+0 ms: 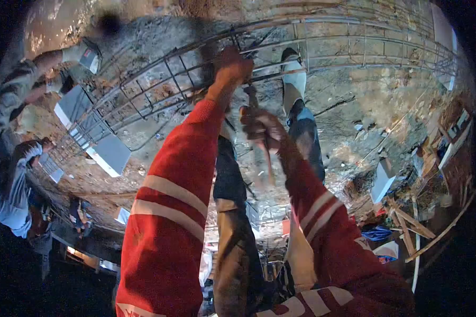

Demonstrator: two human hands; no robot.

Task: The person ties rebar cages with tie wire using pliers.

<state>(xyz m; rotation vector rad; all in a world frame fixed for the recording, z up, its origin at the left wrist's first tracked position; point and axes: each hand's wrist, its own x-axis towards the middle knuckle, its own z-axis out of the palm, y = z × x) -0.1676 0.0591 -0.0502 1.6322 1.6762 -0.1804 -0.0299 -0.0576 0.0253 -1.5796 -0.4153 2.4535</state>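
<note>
Across the upper frame, a metal-bar cage is overlapped by the left hand, whose grip cannot be made out, while a blurred tool is clasped near centre by the right hand.

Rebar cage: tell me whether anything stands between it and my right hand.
A dark, blurred object shows in the gap between your right hand and the rebar cage; I can't tell whether the hand holds it. Your left hand is at the cage, left of that gap.

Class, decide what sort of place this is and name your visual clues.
Probably a construction site: there's a long grey steel rebar cage, bare grey-brown ground and rough brown wooden boards.
</note>
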